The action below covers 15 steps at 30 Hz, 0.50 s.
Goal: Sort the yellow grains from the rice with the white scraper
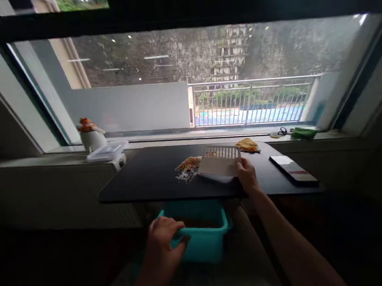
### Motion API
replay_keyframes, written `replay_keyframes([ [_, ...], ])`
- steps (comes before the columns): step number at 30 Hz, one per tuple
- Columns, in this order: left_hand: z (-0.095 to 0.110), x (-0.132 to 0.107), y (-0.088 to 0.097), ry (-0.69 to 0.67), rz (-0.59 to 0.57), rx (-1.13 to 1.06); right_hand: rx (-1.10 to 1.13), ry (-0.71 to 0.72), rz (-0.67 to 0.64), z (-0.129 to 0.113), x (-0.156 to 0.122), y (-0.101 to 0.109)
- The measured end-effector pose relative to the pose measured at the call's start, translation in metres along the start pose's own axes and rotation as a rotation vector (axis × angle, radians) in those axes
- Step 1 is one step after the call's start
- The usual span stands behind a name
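Observation:
My right hand [247, 173] is closed on the right edge of a flat beige plastic tray [219, 165] with a row of slots along its far side. The tray is over the dark table, and a few yellow grains show at its slots. Just left of it lie a heap of yellow-orange grains [189, 163] and a scatter of small white grains [186, 175]. Below the table's near edge, my left hand [166, 236] grips the near left rim of a teal plastic bin [205, 244]. The bottom of the bin is too dark to make out.
On the dark table [146, 175], a folded yellow cloth [246, 145] lies at the back right and a phone-like slab [292, 168] at the right. The windowsill holds a white pot [93, 139], a clear plastic container [107, 151], black scissors [282, 131] and a green item [303, 133].

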State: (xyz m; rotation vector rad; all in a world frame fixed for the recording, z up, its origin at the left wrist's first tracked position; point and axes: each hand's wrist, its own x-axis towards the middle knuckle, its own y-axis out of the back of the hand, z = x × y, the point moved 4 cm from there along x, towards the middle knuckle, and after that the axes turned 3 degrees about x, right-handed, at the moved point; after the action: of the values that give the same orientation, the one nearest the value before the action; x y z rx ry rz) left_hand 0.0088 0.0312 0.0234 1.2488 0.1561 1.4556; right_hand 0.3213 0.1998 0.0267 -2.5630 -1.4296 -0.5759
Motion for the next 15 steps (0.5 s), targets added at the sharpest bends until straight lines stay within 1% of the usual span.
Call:
replay_keyframes([
  [10,0.001,-0.002,-0.001,-0.01,0.012,0.005,0.048,-0.021,-0.005,-0.01,-0.005,-0.001],
  [15,0.003,-0.001,0.001,-0.009,0.013,0.01,0.083,-0.01,-0.054,-0.015,-0.007,-0.005],
])
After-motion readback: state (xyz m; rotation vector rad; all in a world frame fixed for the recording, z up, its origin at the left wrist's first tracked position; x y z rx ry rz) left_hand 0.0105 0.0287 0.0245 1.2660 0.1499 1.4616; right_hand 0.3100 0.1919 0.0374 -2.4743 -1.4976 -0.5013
